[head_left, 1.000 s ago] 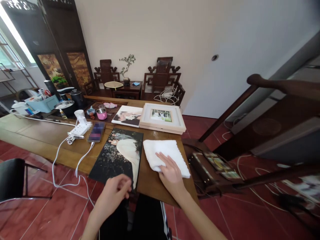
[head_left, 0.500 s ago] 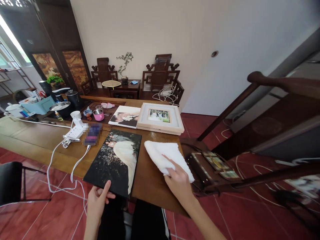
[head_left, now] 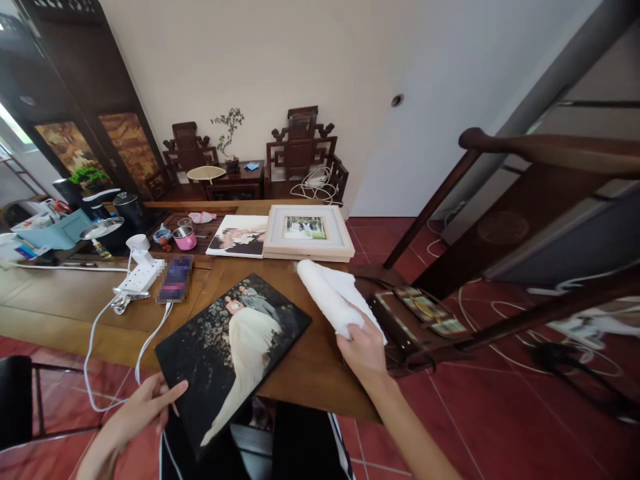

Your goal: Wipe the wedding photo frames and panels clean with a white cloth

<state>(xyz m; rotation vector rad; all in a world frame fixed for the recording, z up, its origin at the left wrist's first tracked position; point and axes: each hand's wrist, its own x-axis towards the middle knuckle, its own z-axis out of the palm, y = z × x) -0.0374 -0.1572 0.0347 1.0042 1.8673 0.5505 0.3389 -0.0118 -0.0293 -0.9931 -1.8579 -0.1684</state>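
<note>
A dark photo print [head_left: 235,350] of a couple, one in a white gown, lies tilted over the near edge of the wooden table [head_left: 65,300]. My left hand [head_left: 145,410] grips its near left edge, thumb on top. My right hand [head_left: 363,347] is closed on a white towel [head_left: 330,297], bunched and lifted off the table to the right of the print.
A framed photo [head_left: 304,230] and another print [head_left: 237,235] lie farther back. A white power strip [head_left: 137,277], a phone [head_left: 174,279], a pink pot [head_left: 184,237] and kitchen items sit to the left. A dark wooden chair [head_left: 450,280] stands at the right.
My left hand slid to the print's left edge and pulled it toward me, turning it clockwise. My right hand gathered the flat towel into a bunch and raised it.
</note>
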